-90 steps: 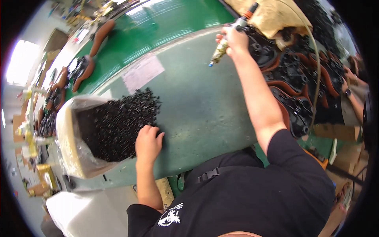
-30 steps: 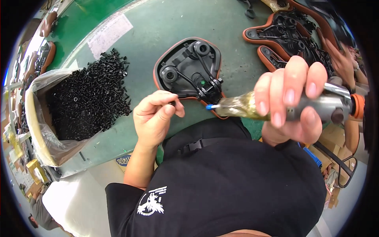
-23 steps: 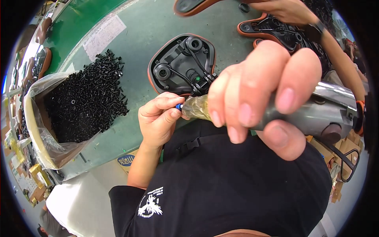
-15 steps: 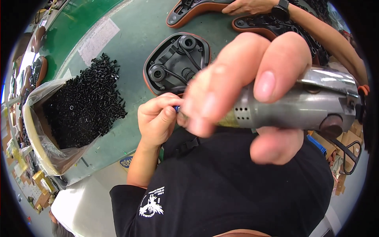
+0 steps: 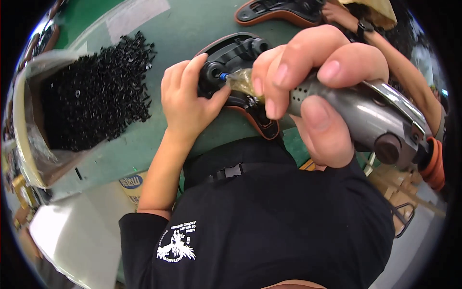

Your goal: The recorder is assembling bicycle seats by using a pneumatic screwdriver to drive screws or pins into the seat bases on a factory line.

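Observation:
My right hand [image 5: 317,72] is wrapped round a grey metal air screwdriver [image 5: 358,111] with a lever along its side and yellowish wrapping near its nose. The tool's blue-collared bit [image 5: 223,76] points left, at a round boss of a black plastic housing [image 5: 236,46] with a brown outer edge. My left hand [image 5: 187,101] grips the housing's left side, its fingertips by that boss and its thumb just below the bit. My right fingers and the tool cover the housing's right part. Whether a screw sits on the bit I cannot make out.
To the left, a heap of black screws [image 5: 103,91] spills from a plastic-lined box [image 5: 20,130] onto the green table [image 5: 175,31]. A paper sheet [image 5: 137,19] lies at the back. A co-worker's hand [image 5: 339,15] is beside another black and brown housing [image 5: 276,13]. An orange hose end [image 5: 431,164] trails from the tool.
My left hand has left the bit tip and moved forward to the housing. The screwdriver has moved forward too, its bit now at the boss. The co-worker's hand has shifted, and the view has turned slightly.

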Demonstrator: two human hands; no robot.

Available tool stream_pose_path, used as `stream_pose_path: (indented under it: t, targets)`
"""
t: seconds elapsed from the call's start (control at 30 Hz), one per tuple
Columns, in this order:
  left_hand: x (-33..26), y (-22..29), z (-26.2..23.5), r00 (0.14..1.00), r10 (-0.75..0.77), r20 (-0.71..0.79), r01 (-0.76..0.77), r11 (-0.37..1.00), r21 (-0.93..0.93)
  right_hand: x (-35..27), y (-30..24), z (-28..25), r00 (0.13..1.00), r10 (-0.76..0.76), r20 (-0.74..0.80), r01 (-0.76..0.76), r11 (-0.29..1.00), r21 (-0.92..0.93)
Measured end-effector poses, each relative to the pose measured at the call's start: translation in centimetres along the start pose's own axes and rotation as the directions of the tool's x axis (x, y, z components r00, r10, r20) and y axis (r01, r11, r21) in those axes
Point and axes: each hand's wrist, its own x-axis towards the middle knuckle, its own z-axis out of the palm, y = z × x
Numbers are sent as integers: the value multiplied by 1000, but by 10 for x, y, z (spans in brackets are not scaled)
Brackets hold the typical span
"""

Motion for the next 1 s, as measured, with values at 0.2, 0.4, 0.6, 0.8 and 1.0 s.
stream_pose_path:
  t: [0.2, 0.4, 0.6, 0.8, 1.0]
  targets:
    - [-10, -9, 6, 993, -27, -114, 13, 993, -119, 9, 6, 23, 993, 120, -17, -121, 991, -60]
    - [-15, -22, 6, 986, -77, -148, 53, 986, -158, 15, 11, 41, 988, 151, -17, -152, 983, -104]
    - [-21, -32, 10, 982, -149, -115, 100, 932, -348, 4, 36, 55, 991, 127, -52, -131, 987, -96]
    - [-22, -37, 17, 977, -162, -141, 87, 898, -432, 13, 44, 58, 986, 165, 30, -159, 978, -134]
    - [-19, -38, 15, 979, -157, -133, 78, 882, -465, 25, 55, 62, 967, 254, -14, -253, 959, -123]
